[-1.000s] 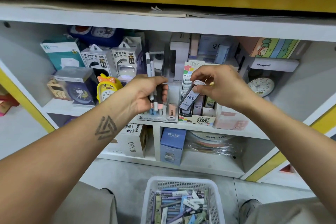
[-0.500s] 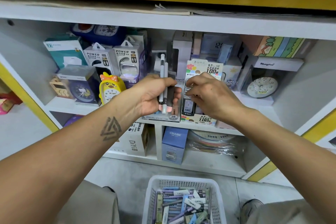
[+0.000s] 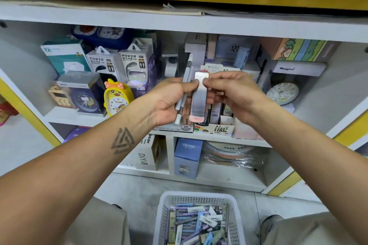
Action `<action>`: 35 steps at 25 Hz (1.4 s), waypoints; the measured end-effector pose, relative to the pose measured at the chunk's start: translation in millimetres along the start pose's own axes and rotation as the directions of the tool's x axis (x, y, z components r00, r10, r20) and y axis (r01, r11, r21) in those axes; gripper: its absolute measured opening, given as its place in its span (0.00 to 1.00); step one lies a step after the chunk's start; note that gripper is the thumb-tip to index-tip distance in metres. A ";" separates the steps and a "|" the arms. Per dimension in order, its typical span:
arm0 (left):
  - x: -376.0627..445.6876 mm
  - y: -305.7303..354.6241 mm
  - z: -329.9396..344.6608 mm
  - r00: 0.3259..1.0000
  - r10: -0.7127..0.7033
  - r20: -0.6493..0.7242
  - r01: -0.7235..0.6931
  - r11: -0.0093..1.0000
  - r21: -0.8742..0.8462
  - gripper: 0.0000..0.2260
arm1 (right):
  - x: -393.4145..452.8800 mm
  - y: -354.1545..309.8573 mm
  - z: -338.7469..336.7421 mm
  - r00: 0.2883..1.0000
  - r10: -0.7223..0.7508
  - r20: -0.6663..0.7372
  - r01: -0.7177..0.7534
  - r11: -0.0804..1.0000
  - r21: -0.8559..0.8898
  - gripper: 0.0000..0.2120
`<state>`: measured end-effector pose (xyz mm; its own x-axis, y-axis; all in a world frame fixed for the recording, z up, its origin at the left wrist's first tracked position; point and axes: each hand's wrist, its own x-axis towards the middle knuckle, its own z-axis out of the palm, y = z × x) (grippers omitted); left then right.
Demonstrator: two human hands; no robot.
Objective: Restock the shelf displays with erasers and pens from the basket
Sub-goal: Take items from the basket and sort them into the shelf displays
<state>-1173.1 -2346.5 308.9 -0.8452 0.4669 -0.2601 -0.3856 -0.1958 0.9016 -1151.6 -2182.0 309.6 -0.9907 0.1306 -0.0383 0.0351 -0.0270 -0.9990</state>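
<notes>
My left hand [image 3: 171,101] grips two white pens [image 3: 186,81] and a long eraser [image 3: 198,97] in a silver sleeve with a pink lower end, all held upright in front of the middle shelf. My right hand [image 3: 237,93] pinches the eraser's upper part from the right. Behind the hands, on the shelf edge, stand a clear display marked 2B [image 3: 185,127] and a cardboard display box [image 3: 216,129] of small lead cases. The white mesh basket [image 3: 165,207] sits on the floor below, holding several pens and erasers [image 3: 199,226].
The shelf [image 3: 59,116] holds power bank boxes [image 3: 117,63], a yellow duck clock [image 3: 117,98], boxed clocks and a round clock [image 3: 282,93]. Below are a blue CRUHRE box [image 3: 187,157] and a DIY box [image 3: 147,157]. My knees flank the basket.
My right hand set a small labelled case into the cardboard display box, then moved left onto the eraser in my left hand. My left hand rose slightly with the pens.
</notes>
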 end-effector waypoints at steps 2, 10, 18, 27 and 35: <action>2.7 2.5 -1.8 0.999 0.001 -0.042 0.000 1.000 0.019 0.09 | 2.0 -6.9 -8.8 0.997 -0.040 -0.061 0.042 0.999 0.027 0.10; 9.1 6.1 -4.4 0.987 0.066 -0.145 -0.056 0.996 0.070 0.07 | -13.3 -8.1 -20.0 0.848 -0.443 0.291 0.528 0.755 -0.389 0.09; 12.5 -7.9 9.7 0.978 0.157 -0.137 -0.115 0.955 0.274 0.12 | -5.9 -8.5 -32.6 0.945 -0.326 -0.033 0.283 0.862 -0.421 0.09; 14.9 1.5 7.2 0.992 0.048 -0.120 -0.033 0.992 0.126 0.09 | -1.3 -6.5 -56.7 0.884 -0.463 0.071 0.352 0.557 -0.752 0.09; 10.1 -2.1 6.2 1.000 0.003 -0.008 -0.002 0.995 0.095 0.07 | -1.0 20.4 -44.7 0.860 -0.433 0.270 0.447 0.383 -0.809 0.05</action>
<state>-1178.6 -2336.1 306.5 -0.8494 0.4592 -0.2602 -0.3467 -0.1137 0.9311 -1144.0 -2138.4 288.3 -0.9026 -0.1433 0.4059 -0.3227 0.8493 -0.4177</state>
